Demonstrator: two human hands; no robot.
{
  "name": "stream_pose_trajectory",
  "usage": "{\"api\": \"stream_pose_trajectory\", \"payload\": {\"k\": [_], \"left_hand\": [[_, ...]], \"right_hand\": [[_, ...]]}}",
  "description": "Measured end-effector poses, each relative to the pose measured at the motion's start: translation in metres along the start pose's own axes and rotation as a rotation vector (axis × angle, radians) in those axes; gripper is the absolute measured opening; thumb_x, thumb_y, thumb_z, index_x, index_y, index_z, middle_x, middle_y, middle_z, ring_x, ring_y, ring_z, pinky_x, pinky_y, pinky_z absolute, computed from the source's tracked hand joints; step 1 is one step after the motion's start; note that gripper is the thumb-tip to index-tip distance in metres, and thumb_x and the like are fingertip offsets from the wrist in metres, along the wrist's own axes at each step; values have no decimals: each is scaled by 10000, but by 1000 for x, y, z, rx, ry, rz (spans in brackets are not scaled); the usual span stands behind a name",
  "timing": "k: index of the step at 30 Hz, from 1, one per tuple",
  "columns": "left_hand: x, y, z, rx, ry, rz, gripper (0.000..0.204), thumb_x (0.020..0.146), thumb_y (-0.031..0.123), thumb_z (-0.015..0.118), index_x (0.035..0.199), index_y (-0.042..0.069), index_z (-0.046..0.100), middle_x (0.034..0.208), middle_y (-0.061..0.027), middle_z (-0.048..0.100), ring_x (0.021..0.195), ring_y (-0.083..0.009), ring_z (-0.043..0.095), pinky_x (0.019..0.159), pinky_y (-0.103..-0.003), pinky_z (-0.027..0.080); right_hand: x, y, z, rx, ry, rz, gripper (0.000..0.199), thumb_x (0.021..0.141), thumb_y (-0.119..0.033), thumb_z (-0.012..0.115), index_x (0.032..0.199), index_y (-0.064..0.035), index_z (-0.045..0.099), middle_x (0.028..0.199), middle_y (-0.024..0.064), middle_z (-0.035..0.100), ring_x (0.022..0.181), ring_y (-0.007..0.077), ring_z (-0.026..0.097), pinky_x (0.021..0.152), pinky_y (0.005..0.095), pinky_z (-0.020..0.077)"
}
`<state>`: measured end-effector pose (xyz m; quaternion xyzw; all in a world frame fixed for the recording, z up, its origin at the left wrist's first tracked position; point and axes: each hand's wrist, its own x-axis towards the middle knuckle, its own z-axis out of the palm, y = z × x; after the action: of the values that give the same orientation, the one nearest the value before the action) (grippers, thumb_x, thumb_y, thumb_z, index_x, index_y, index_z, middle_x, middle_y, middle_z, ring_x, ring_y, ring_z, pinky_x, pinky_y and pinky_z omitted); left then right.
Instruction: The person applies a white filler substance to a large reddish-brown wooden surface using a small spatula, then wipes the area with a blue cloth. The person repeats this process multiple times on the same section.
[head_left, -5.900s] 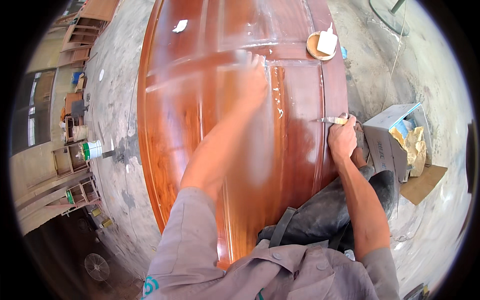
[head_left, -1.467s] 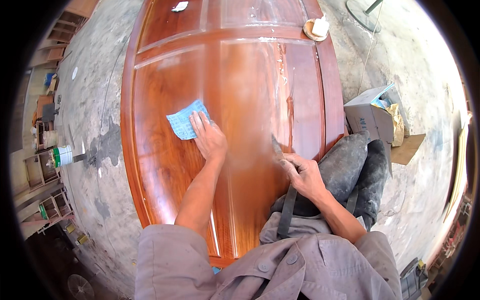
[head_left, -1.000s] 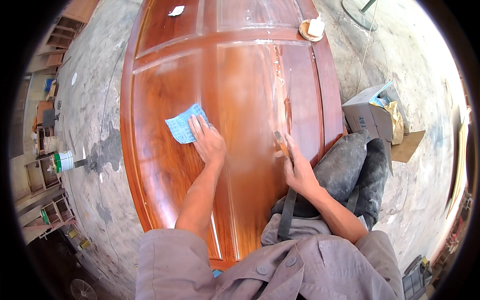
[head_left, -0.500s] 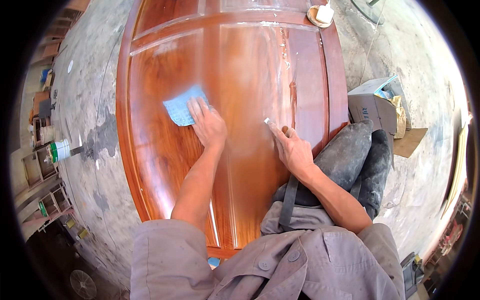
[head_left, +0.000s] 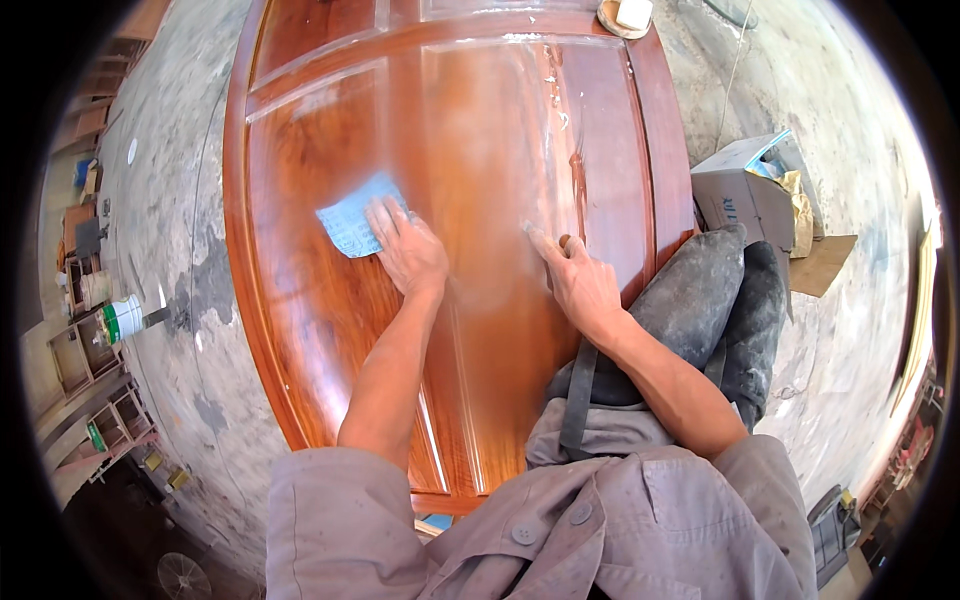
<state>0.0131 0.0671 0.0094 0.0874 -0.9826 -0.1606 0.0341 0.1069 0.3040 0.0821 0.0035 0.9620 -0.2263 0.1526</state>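
A reddish-brown glossy wooden panel door (head_left: pixel 330 330) lies before me, with whitish dust blurring its middle panels. My left hand (head_left: pixel 412 248) presses a blue sheet of sandpaper (head_left: pixel 348 228) against the left panel, its fingers over the sheet's right edge. Over the panel further right, my right hand (head_left: pixel 582 285) is closed with the index finger reaching forward. At that fingertip is a small pale bit (head_left: pixel 527 228), too small to name; whatever else sits in the grip is hidden. White flecks and a dark reddish streak (head_left: pixel 579 185) mark the wood beyond this hand.
At the door's far right edge sits a round dish (head_left: pixel 622 22) with a white block. An opened cardboard box (head_left: pixel 745 200) stands on the grey concrete floor (head_left: pixel 830 120), beyond my dusty dark-trousered leg (head_left: pixel 690 285). A white-and-green bucket (head_left: pixel 122 320) and wooden frames are at left.
Both hands stay over nearly the same spots, the left with the sandpaper, the right shifted slightly. The pale bit at the right fingertip shows less. The whole view has tilted a little.
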Motion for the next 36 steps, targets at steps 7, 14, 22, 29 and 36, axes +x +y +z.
{"api": "stream_pose_trajectory", "payload": {"k": [7,14,22,29,36], "left_hand": [[0,-6,4,16,29,28,580,1078,164,465,1617,-17,353,1728,-197,268,1614,-356,215,1276,-495,283],[0,-2,1,11,3,7,579,1076,159,464,1614,-24,354,1725,-202,269,1617,-354,207,1270,-496,293],[1,-3,0,43,-2,16,584,1079,155,460,1620,-27,336,1730,-197,255,1619,-352,196,1277,-490,283],[-1,-3,0,26,0,23,577,1083,159,457,1617,-27,342,1729,-201,256,1618,-354,199,1279,-494,277],[1,-5,2,40,12,33,572,1083,160,454,1613,-30,349,1727,-202,262,1619,-353,198,1275,-501,279]], "right_hand": [[-5,2,3,-27,-56,12,668,938,-19,554,1563,-249,500,1117,194,608,853,386,725,730,504,583],[-1,4,9,-54,-13,-9,646,949,-53,569,1558,-259,504,1122,175,623,804,384,716,701,500,582],[2,1,5,-47,-60,7,666,948,-36,543,1571,-266,494,1129,179,609,847,381,721,751,501,585],[7,3,8,-57,-33,-13,688,939,-25,543,1577,-275,484,1137,191,611,834,383,722,741,498,589],[12,3,8,-49,-15,-23,711,936,-21,538,1592,-287,468,1194,210,622,840,390,728,744,496,590]]}}
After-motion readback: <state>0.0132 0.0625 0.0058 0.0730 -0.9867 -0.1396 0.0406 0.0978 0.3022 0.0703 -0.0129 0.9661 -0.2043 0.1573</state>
